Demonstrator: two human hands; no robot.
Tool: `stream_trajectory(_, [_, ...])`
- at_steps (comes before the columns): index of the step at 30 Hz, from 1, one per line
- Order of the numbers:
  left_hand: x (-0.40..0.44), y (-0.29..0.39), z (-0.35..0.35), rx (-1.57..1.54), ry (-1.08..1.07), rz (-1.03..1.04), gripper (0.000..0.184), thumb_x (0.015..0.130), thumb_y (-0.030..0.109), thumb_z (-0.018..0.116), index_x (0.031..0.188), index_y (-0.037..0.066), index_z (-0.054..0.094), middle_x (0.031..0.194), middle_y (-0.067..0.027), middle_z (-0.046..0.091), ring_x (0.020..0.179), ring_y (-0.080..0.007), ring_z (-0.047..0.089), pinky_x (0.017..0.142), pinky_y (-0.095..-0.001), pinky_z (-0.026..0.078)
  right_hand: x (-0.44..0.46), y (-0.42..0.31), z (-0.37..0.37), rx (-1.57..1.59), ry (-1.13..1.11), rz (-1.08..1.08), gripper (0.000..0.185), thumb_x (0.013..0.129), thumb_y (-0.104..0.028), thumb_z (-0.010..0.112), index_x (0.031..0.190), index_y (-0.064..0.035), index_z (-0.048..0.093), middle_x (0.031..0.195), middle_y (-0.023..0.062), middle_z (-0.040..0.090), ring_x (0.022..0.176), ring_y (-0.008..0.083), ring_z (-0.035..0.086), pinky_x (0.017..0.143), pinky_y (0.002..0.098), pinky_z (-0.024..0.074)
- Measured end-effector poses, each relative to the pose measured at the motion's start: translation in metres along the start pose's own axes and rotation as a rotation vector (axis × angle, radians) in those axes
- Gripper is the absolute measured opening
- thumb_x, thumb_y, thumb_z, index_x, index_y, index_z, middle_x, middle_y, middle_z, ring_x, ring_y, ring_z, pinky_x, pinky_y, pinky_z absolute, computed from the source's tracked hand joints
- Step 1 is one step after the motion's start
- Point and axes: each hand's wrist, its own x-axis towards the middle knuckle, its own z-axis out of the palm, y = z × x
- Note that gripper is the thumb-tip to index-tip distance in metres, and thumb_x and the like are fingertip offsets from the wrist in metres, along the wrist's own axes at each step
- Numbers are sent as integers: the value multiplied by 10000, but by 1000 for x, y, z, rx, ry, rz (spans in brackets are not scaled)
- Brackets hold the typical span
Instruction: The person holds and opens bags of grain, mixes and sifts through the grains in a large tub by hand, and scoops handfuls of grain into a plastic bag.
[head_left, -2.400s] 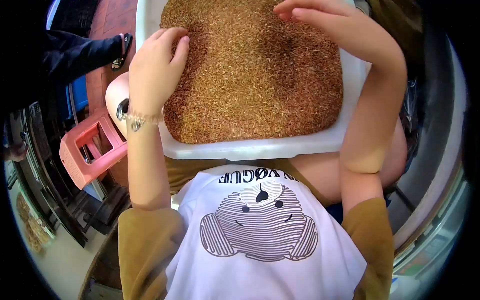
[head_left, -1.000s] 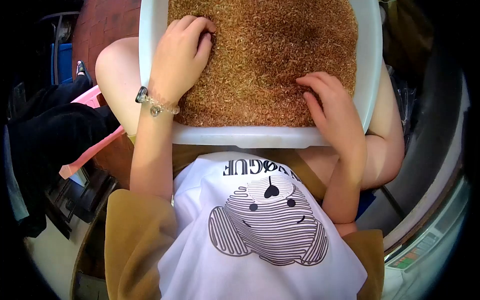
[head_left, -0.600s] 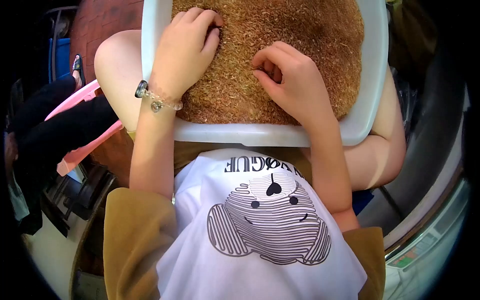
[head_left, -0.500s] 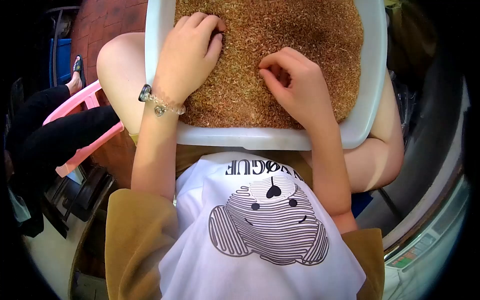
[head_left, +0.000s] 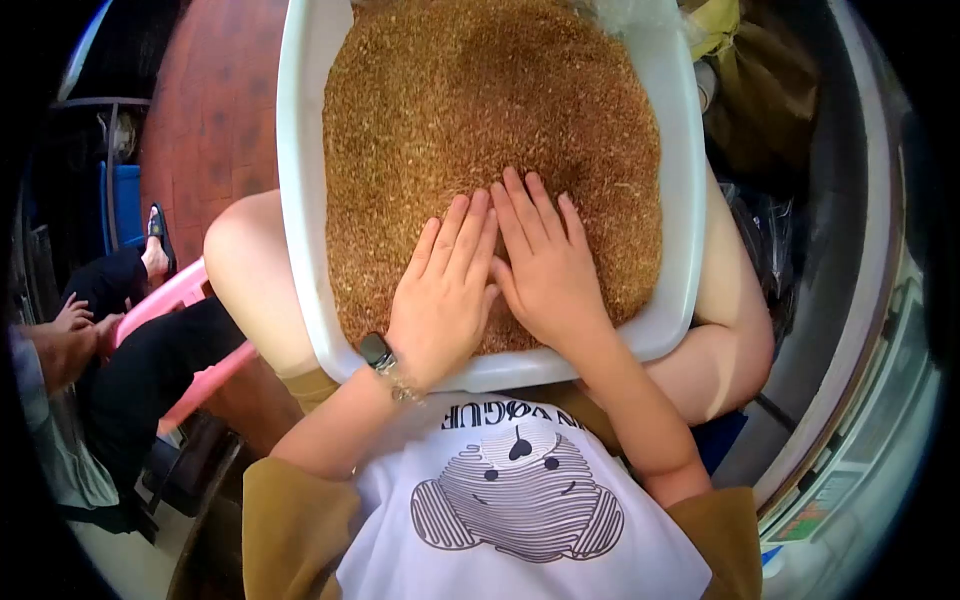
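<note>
A white plastic tub (head_left: pixel 303 200) rests across my lap, holding a wide layer of brown, husk-like grain (head_left: pixel 430 110). My left hand (head_left: pixel 445 285) lies palm down on the grain near the tub's front side, fingers stretched forward. Beside it, my right hand (head_left: pixel 548 255) is also flat on the grain with its fingers spread a little. The two hands nearly meet at the index fingers and thumbs. Neither holds anything that I can see. A dark-faced watch or charm (head_left: pixel 376 350) and a beaded bracelet (head_left: pixel 400 388) circle my left wrist.
To the left, another person's dark-trousered leg (head_left: pixel 160 350) and hand (head_left: pixel 75 315) show by a pink plastic stool (head_left: pixel 210 385). Red brick floor (head_left: pixel 215 110) lies beyond. A brown sack (head_left: pixel 765 90) and black plastic bag (head_left: pixel 765 235) stand right of the tub.
Both hands have come together and nearer to me, going from curled fingers to flat palms on the grain. The view has shifted, showing more of the tub's far part.
</note>
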Motion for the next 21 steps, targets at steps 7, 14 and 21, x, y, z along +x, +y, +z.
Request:
stream_trajectory(7, [52, -31, 24, 41, 80, -28, 792, 881, 295, 540, 1493, -74, 199, 1594, -221, 129, 1486, -402, 66, 1196, -515, 95, 49, 33, 12, -47, -205, 60, 813, 898, -382, 525, 1551, -115, 121, 1579, 177, 219, 1461, 373, 197, 1130, 630, 204])
stream_trajectory(14, [128, -80, 45, 62, 301, -30, 911, 804, 377, 645, 1550, 140, 179, 1613, -178, 74, 1486, -399, 1, 1162, -593, -9, 123, 81, 24, -28, -151, 235, 846, 885, -564, 516, 1557, -335, 56, 1606, 112, 181, 1477, 342, 164, 1068, 640, 332])
stream_trajectory(21, [163, -91, 53, 80, 439, -135, 897, 803, 379, 663, 1551, 262, 182, 1615, -147, 88, 1475, -414, 15, 1123, -654, -19, 146, 88, 40, -46, 10, 392, 846, 895, -630, 489, 1561, -301, 82, 1594, 88, 208, 1449, 322, 235, 1052, 601, 375])
